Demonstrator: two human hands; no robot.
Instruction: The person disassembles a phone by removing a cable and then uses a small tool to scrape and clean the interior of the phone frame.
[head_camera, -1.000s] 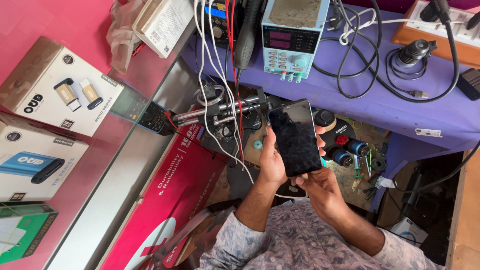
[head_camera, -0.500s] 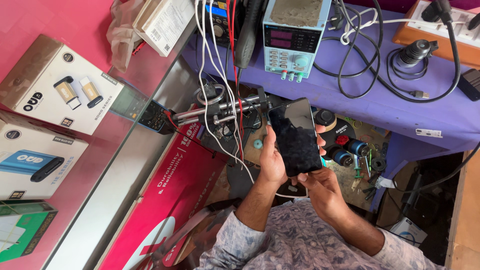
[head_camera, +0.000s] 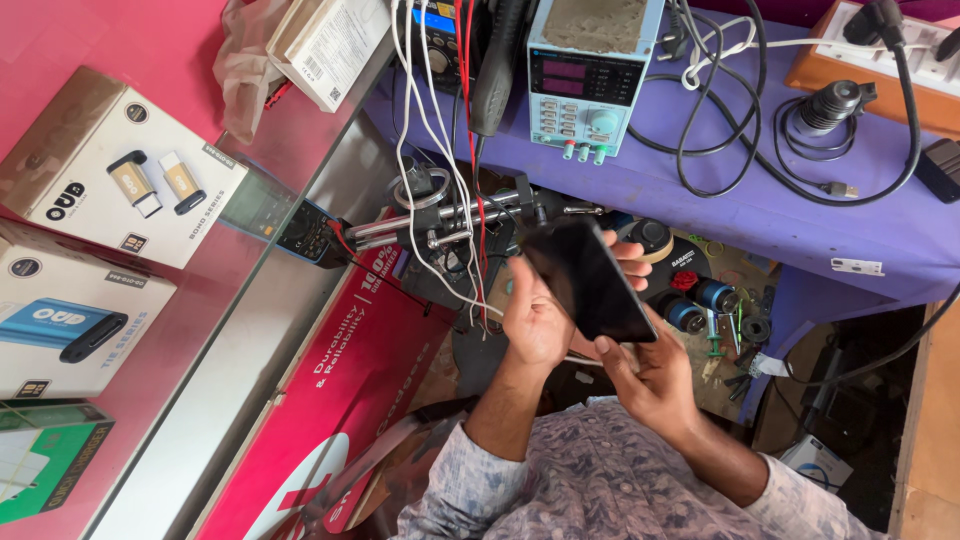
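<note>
Purple-covered bench (head_camera: 760, 215) along the far side, cluttered with cables and a grey power supply (head_camera: 590, 80) at its back edge; pink counter (head_camera: 60, 30) with product boxes runs along your left. Your left hand (head_camera: 535, 315) grips the dark phone (head_camera: 588, 280) along its edge, your right hand (head_camera: 645, 370) supports its lower end with fingers wrapped under. Since a second ago you've tilted the phone flatter and its screen now reads plain black, held above the clamp stand (head_camera: 450, 225), not resting on anything.

Phone (head_camera: 590, 283), centre frame: black, glossy. Sleeves (head_camera: 600, 490), bottom centre: grey-white mottled print. Surface cloth (head_camera: 740, 215), upper right: purple. Counter top (head_camera: 70, 40), upper left: pink-red. Power supply (head_camera: 590, 85), top centre: pale blue-grey face, red display. Cables (head_camera: 420, 150): white, 1 red. Banner (head_camera: 350, 360), lower left: red, white lettering.
</note>
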